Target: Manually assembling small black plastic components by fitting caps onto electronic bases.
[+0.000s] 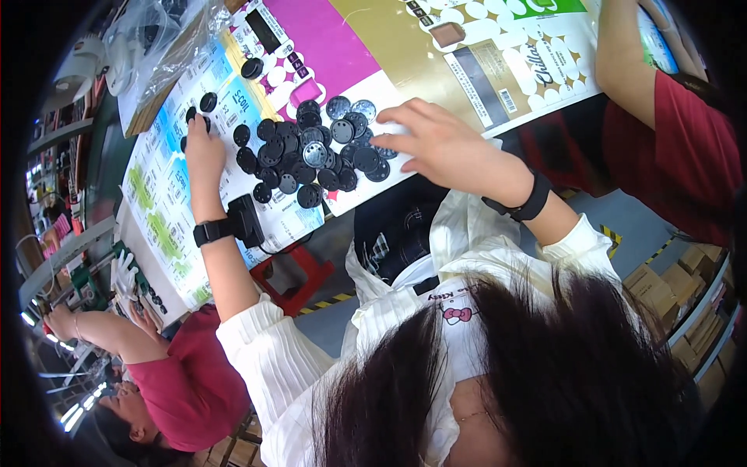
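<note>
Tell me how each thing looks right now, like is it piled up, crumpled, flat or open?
Black round plastic-looking discs: loosely piled, many overlapping.
Bare right hand: open, fingers spread at the pile's edge.
Bare left hand: fingers at a few discs, grip unclear.
Clear plastic bag: crumpled.
Black right wristband: fastened.
Colourful printed sheets: spread flat.

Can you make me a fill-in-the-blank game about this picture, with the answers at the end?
1. Most of the round discs are coloured ____.
2. Most of them lie between the left hand of the person wearing the camera and that person's ____ hand.
3. That person's sleeves are coloured ____.
4. The plastic stool below the worktop is coloured ____.

Missing words: black; right; white; red.
</note>
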The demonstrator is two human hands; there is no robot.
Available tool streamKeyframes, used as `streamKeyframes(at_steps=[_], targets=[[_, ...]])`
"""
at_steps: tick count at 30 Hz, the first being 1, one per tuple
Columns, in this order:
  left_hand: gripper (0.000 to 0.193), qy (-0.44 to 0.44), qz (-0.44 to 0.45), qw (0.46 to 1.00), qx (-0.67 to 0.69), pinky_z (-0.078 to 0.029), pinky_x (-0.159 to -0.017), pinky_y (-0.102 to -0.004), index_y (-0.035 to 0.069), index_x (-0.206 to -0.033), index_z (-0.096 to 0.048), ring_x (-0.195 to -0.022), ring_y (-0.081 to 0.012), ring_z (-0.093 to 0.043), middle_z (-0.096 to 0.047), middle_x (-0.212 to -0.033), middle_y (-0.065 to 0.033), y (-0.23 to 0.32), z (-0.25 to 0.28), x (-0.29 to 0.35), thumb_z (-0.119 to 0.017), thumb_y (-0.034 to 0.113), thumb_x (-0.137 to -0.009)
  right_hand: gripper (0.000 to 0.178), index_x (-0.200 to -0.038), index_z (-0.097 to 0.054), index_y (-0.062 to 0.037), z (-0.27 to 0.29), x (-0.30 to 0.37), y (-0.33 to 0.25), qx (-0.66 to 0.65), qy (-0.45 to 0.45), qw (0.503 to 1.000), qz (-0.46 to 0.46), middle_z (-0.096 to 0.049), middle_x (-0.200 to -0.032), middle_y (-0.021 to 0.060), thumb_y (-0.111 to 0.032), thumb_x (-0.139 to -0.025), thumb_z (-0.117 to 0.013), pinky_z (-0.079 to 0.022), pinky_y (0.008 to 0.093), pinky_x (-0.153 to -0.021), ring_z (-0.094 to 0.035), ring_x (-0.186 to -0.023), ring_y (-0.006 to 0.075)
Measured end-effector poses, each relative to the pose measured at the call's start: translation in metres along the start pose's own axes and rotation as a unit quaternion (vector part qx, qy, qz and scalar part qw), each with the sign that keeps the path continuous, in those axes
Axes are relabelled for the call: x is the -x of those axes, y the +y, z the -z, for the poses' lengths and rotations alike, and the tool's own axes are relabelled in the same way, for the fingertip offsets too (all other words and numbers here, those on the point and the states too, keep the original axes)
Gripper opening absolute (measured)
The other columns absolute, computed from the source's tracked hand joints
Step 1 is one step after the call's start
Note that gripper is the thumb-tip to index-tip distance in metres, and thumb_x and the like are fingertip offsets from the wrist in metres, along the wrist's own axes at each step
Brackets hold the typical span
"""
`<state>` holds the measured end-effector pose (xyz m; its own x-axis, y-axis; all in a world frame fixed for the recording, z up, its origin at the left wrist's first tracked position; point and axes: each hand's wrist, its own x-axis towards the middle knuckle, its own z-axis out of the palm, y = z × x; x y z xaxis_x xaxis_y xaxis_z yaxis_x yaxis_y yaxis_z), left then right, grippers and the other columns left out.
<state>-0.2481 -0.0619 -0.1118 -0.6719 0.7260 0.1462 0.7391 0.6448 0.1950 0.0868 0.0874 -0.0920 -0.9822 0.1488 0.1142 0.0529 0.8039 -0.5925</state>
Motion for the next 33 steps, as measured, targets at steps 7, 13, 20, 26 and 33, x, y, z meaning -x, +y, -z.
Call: streamKeyframes(at_steps=[7, 13, 20, 26, 33], targets=[[0.032, 0.074, -0.183, 0.979, -0.041, -0.035, -0.085, -0.0367, 0.0, -0.103, -0.051, -0.102, -0.0317, -0.044, -0.047, -0.108, -0.0207, 0.119, 0.022, -0.012, -0.051, 0.01, -0.072, 0.044, -0.104, -0.05, -0.0086, -0.007, 0.033, 0.016, 0.131, 0.037, 0.99, 0.035, -0.037, -0.122, 0.0036, -0.014, -0.062, -0.063, -0.034, 0.0359, -0.088, -0.038, -0.11, 0.0214], [0.033, -0.075, -0.266, 0.949, 0.154, -0.042, -0.072, -0.036, 0.003, -0.09, -0.056, -0.083, -0.0306, -0.053, -0.057, -0.087, -0.016, 0.243, 0.006, -0.085, -0.062, 0.025, -0.066, 0.037, -0.098, -0.054, -0.008, -0.014, 0.043, 0.02, 0.075, 0.163, 0.982, 0.065, -0.048, -0.111, 0.0046, -0.013, -0.063, -0.063, -0.036, 0.0348, -0.087, -0.044, -0.104, 0.0229], [0.03, -0.14, -0.179, 0.964, 0.137, -0.045, -0.059, -0.0297, 0.003, -0.087, -0.056, -0.061, -0.0209, -0.057, -0.058, -0.075, -0.0125, 0.283, -0.059, -0.123, -0.062, 0.024, -0.067, 0.023, -0.089, -0.057, -0.0033, -0.011, 0.048, 0.028, -0.097, 0.242, 0.964, 0.057, -0.056, -0.09, 0.0094, -0.007, -0.066, -0.06, -0.044, 0.03, -0.067, -0.055, -0.078, 0.0226], [0.014, -0.262, -0.133, 0.884, 0.363, -0.039, -0.045, -0.02, 0.002, -0.086, -0.051, -0.049, -0.0105, -0.052, -0.052, -0.063, -0.0044, 0.271, -0.002, -0.07, -0.054, 0.01, -0.075, 0.016, -0.089, -0.057, 0.0025, 0.054, 0.046, 0.016, -0.279, 0.373, 0.873, -0.144, -0.052, -0.076, 0.0083, 0.001, -0.074, -0.051, -0.04, 0.0199, -0.053, -0.05, -0.06, 0.0116], [0.018, -0.245, -0.131, 0.825, 0.492, -0.041, -0.052, -0.0178, 0.0, -0.09, -0.05, -0.058, -0.0071, -0.05, -0.053, -0.077, -0.0052, 0.26, 0.089, 0.023, -0.056, 0.002, -0.072, 0.024, -0.099, -0.053, 0.0051, 0.088, 0.012, -0.012, -0.338, 0.382, 0.857, -0.072, -0.05, -0.081, 0.0086, 0.007, -0.076, -0.047, -0.042, 0.0185, -0.053, -0.05, -0.058, 0.0097]])
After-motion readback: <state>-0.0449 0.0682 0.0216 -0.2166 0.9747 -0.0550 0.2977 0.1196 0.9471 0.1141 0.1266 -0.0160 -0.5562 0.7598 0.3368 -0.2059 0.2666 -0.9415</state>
